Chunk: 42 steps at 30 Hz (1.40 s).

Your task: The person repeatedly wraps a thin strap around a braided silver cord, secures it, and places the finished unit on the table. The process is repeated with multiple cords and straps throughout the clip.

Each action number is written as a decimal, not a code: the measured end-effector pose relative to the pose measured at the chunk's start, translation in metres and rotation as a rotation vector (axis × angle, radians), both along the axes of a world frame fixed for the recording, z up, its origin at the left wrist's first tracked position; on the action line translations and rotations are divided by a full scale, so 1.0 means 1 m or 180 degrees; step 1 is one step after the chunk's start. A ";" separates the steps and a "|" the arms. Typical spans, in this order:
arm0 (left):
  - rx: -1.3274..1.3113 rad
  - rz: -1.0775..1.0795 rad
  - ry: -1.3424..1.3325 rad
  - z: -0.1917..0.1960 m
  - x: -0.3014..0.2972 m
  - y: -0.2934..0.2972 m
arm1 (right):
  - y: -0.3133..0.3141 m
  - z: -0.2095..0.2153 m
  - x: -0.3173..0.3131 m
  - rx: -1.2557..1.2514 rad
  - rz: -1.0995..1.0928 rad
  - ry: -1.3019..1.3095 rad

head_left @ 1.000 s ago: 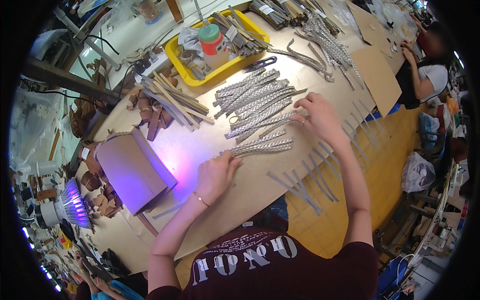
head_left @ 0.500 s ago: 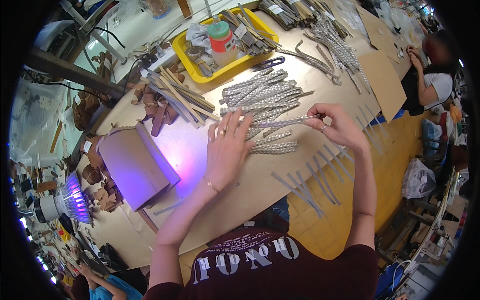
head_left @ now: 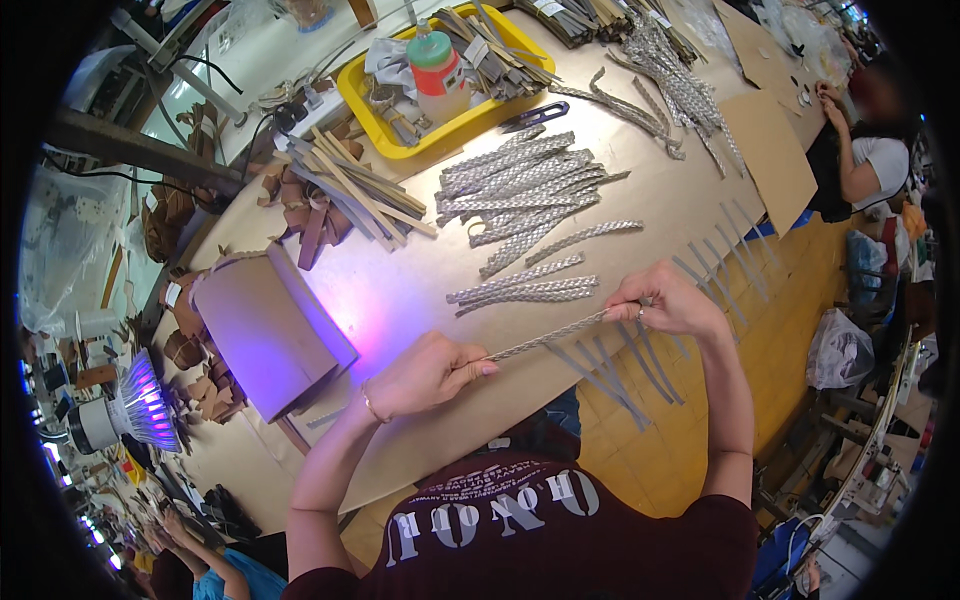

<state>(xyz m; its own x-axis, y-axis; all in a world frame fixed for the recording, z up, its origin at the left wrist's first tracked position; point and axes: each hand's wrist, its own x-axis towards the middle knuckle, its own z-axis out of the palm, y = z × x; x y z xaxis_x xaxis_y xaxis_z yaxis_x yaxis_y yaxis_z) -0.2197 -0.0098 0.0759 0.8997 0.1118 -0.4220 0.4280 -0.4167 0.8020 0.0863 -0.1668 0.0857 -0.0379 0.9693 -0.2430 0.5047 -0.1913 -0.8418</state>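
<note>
A silvery braided strap (head_left: 548,337) is stretched between my two hands above the near part of the table. My left hand (head_left: 428,375) pinches its left end, and my right hand (head_left: 662,300) pinches the right end, a little higher. Just beyond lies a small group of braided straps (head_left: 530,290), with one single strap (head_left: 585,240) behind it. Farther back is a larger pile of the same straps (head_left: 530,190). Several thin grey strips (head_left: 655,365) hang over the table's near right edge, close to my right hand.
A yellow tray (head_left: 385,150) holds a green-topped bottle (head_left: 438,85) and bundled strips. Scissors-like snips (head_left: 535,117) lie beside it. On the left stand a brown curved board (head_left: 265,325) and a lit purple lamp (head_left: 145,405). Cardboard (head_left: 765,160) lies far right, near another person (head_left: 865,165).
My left hand has left the strap pile and come nearer, now gripping a strap's end. My right hand has come down, drawing that strap away from the pile toward me.
</note>
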 end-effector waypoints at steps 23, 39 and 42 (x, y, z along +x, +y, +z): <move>0.3401 0.1641 -0.0718 0.006 0.032 0.008 | 0.089 -0.034 -0.011 0.1492 -0.0436 -0.2295; 0.2871 0.1536 -0.2132 0.012 0.030 -0.006 | 0.007 0.028 -0.022 0.0865 0.0037 -0.1131; 0.2106 0.0886 -0.1610 0.016 0.024 -0.019 | 0.006 0.033 -0.030 0.0851 0.0103 -0.0995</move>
